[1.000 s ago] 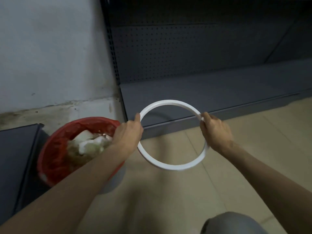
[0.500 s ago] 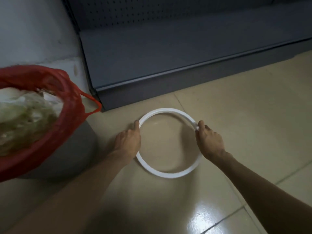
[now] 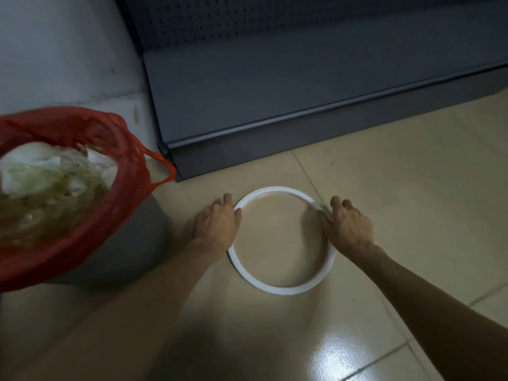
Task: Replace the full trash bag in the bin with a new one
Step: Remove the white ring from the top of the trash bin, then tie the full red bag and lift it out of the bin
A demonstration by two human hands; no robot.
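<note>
A white plastic ring (image 3: 275, 289) lies flat on the beige floor tiles. My left hand (image 3: 217, 225) grips its left side, thumb on the inner edge. My right hand (image 3: 347, 225) holds its right side, and the ring passes under the fingers. To the left stands the grey bin (image 3: 137, 243), lined with a red trash bag (image 3: 123, 171) whose loose handle sticks out to the right. The bag is full of crumpled white and greenish waste (image 3: 49, 177).
A dark grey metal shelf unit (image 3: 275, 92) with a pegboard back stands just beyond the ring, its base close to the ring's far edge. A pale wall (image 3: 55, 50) rises behind the bin. Glossy tiled floor (image 3: 412, 188) stretches to the right.
Both hands have lowered the white ring from mid-air down onto the floor to the right of the bin. My view has dropped and come closer to the floor.
</note>
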